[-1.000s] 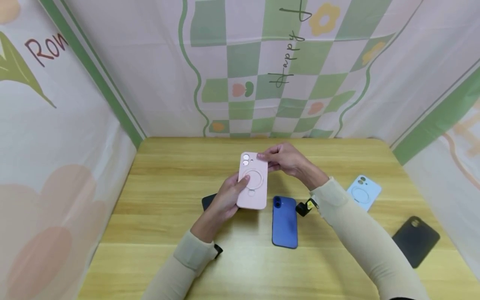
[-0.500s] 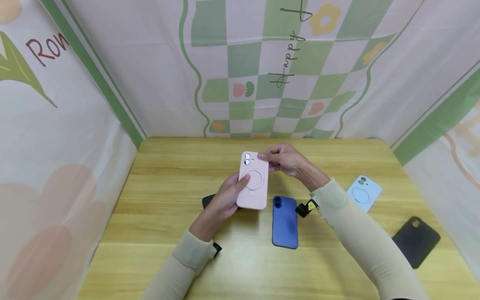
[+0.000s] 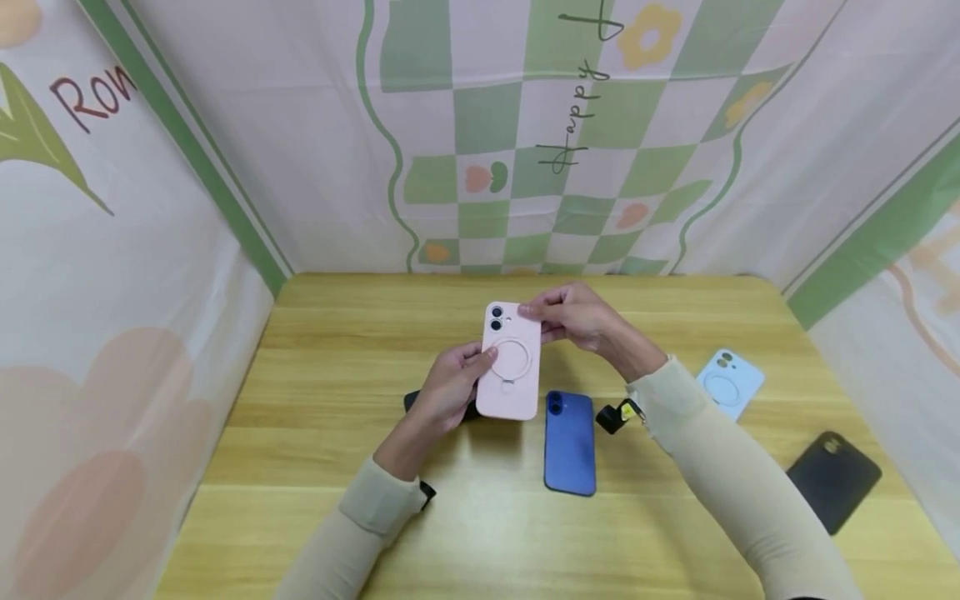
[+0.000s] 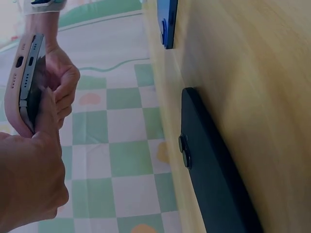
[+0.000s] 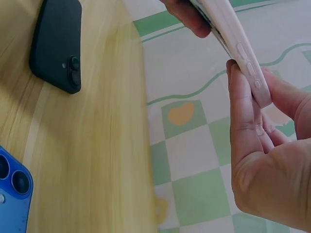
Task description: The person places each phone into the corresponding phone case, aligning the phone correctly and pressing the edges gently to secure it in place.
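Both hands' fingers curled, gripping pink-cased phone (image 3: pixel 510 362): left hand (image 3: pixel 448 393) low, right hand (image 3: pixel 576 321) top.

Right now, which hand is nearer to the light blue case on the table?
The right hand. It holds the pink phone left of the light blue case; the left hand grips that phone farther away.

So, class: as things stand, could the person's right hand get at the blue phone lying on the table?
Probably not straight away. The right hand is busy pinching the top of the pink-cased phone, which the left hand also holds. The blue phone lies uncovered just below, so once that hand lets go the way looks free.
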{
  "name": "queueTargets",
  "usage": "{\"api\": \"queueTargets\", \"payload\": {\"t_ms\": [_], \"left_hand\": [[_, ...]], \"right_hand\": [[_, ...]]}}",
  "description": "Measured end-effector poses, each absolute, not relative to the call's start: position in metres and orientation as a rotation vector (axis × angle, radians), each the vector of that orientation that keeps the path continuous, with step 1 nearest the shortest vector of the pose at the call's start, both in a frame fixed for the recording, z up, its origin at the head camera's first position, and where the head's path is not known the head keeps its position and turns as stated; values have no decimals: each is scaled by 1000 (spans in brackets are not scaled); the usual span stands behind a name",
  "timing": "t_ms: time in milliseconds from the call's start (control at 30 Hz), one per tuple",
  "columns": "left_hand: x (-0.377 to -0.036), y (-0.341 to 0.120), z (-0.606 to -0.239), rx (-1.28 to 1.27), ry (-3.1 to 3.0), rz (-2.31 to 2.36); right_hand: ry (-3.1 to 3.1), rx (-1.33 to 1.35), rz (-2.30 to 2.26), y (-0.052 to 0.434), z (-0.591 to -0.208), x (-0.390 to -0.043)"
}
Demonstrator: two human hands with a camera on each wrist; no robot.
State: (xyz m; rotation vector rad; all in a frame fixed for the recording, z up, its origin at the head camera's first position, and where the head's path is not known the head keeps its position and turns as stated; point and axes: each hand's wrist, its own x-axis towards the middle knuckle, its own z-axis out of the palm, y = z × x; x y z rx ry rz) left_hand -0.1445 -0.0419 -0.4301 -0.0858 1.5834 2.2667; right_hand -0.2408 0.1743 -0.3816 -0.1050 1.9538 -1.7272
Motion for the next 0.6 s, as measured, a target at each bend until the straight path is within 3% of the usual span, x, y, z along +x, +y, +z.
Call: {"api": "queueTargets", "payload": {"t_ms": [600], "left_hand": [[-149, -38, -433, -169, 1661, 2398]], "right_hand": [[2141, -105, -1711, 160, -388, -208]]}}
